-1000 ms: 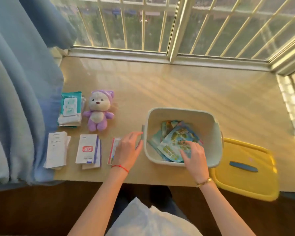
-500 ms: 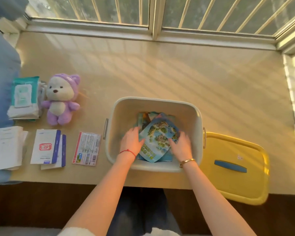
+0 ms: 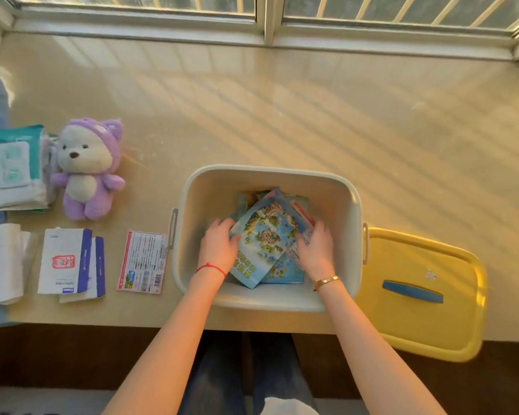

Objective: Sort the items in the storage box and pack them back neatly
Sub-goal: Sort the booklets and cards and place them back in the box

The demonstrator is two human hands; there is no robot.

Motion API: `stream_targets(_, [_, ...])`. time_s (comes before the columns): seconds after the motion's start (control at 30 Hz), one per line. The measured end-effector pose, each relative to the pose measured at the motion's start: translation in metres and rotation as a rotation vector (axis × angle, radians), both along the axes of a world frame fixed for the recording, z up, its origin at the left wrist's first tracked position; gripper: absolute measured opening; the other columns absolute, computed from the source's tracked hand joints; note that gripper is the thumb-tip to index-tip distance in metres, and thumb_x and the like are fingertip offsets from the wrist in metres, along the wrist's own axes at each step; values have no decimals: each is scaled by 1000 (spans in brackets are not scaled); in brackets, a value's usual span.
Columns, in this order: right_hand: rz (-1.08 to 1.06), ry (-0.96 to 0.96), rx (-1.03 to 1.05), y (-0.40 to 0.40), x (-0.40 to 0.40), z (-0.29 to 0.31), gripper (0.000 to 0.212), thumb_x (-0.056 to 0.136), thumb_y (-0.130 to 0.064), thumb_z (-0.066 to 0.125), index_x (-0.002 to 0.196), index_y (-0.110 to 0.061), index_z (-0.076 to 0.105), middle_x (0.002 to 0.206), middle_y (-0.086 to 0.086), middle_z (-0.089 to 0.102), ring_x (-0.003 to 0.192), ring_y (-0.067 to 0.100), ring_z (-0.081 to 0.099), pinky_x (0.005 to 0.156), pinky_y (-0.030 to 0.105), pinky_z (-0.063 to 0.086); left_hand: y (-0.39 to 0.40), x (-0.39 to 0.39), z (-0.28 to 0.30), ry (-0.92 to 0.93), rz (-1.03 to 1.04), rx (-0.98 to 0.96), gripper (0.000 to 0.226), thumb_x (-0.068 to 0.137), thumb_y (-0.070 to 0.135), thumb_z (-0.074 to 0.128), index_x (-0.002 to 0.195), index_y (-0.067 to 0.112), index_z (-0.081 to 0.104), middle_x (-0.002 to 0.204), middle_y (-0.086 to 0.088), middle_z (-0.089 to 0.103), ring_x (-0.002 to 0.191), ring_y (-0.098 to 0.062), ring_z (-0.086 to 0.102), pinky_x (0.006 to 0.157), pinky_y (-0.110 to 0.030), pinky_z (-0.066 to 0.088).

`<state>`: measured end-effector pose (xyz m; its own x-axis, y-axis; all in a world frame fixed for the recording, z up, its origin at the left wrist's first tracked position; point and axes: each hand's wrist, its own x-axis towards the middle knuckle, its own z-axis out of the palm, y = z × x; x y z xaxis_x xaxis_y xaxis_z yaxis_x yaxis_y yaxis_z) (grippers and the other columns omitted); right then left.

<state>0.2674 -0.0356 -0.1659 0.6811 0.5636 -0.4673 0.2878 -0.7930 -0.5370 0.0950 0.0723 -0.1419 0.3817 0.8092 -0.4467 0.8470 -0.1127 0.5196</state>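
Both hands are reaching down inside the storage box [image 3: 270, 181], which is sitting on the counter [image 3: 282, 115] near its front edge. The left hand [image 3: 219, 245] is pressing on the left side of a pile of picture packets [image 3: 267, 238], and the right hand [image 3: 315, 250] is pressing on the right side. The fingers of both hands are spread fairly wide and lying flat against the pile, squeezing it between them rather than closing around it. The top packet is lying crooked.

I think the person is tidying the pile so the packets are sitting straight in the box. The next move is probably squaring up the edges, or lifting the pile out to lay it with the other things. It needs a gentle push from both sides so the slippery packets are not sliding apart.

Counting: one box, one yellow lid [image 3: 423, 292] lying just right of it with a blue handle, one purple teddy bear [image 3: 87, 169], one pack of wet wipes [image 3: 15, 166], two white-and-blue packets [image 3: 69, 262] lying overlapped, one flat red-edged packet [image 3: 143, 262], and a stack of white papers [image 3: 0, 262]. I cannot tell how many packets are in the pile; at least three are showing.
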Motion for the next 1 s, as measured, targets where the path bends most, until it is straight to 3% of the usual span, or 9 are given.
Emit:
stream_targets(0.1, [87, -48, -57, 4, 5, -6, 45, 87, -11, 60, 128, -2, 44, 126, 17, 48, 121, 33, 43, 105, 42, 36, 3, -15, 17, -59, 51, 47, 16, 91, 17, 56, 105, 24, 54, 100, 2, 64, 88, -23, 62, 76, -37, 52])
stream_targets(0.23, [233, -170, -153, 11, 5, -12, 57, 84, -28, 67, 130, -7, 41, 125, 14, 47, 117, 32, 43, 100, 40, 38, -2, -29, 28, -109, 92, 8, 24, 93, 21, 52, 113, 35, 50, 97, 7, 69, 82, -14, 67, 68, -38, 59])
stream_targets(0.43, [266, -352, -285, 18, 7, -18, 64, 75, -39, 75, 119, -4, 46, 118, 16, 52, 109, 33, 48, 93, 39, 39, -11, -38, 44, -247, 178, 5, 27, 94, 18, 53, 120, 26, 52, 104, 5, 67, 88, -8, 65, 70, -31, 58])
stream_targets(0.53, [255, -357, -303, 15, 9, -13, 45, 82, -24, 69, 114, -1, 48, 116, 20, 54, 110, 35, 49, 95, 39, 39, -13, -44, 57, -290, 228, 58, 31, 93, 20, 55, 123, 23, 52, 101, 4, 67, 86, -7, 64, 71, -29, 57])
stream_targets(0.67, [171, -195, -152, 13, 8, 17, 22, 89, -4, 54, 109, -5, 47, 111, 19, 57, 96, 37, 58, 76, 42, 49, -15, -59, 77, -340, 349, 48, 34, 93, 21, 55, 127, 18, 52, 104, 3, 65, 92, -7, 63, 71, -25, 56])
stream_targets(0.73, [153, -126, -18, 9, 3, 41, 14, 92, -8, 52, 104, -8, 45, 99, 13, 65, 83, 33, 64, 63, 37, 51, -15, -70, 90, -368, 404, 45, 35, 93, 22, 55, 128, 17, 51, 107, 2, 65, 94, -6, 63, 70, -27, 57])
stream_targets(0.83, [140, -125, 205, 3, -10, 77, 11, 94, -16, 54, 102, -11, 50, 90, 6, 69, 72, 21, 63, 54, 24, 46, -14, -92, 109, -403, 484, 77, 34, 93, 20, 56, 126, 17, 53, 106, 2, 65, 91, -3, 62, 66, -18, 54])
stream_targets(0.9, [92, -92, 315, 7, -24, 101, 10, 92, -18, 57, 100, -12, 53, 89, 0, 68, 72, 14, 60, 55, 11, 39, -12, -109, 120, -422, 539, 94, 35, 92, 19, 57, 127, 17, 52, 106, 3, 64, 91, -3, 63, 67, -18, 53])
stream_targets(1.0, [27, 17, 405, 20, -56, 131, 9, 91, -20, 60, 98, -16, 56, 89, -5, 67, 78, 10, 62, 67, 19, 48, -4, -136, 138, -436, 587, 122, 31, 92, 18, 57, 123, 16, 54, 103, 5, 63, 88, 1, 61, 63, -14, 49])
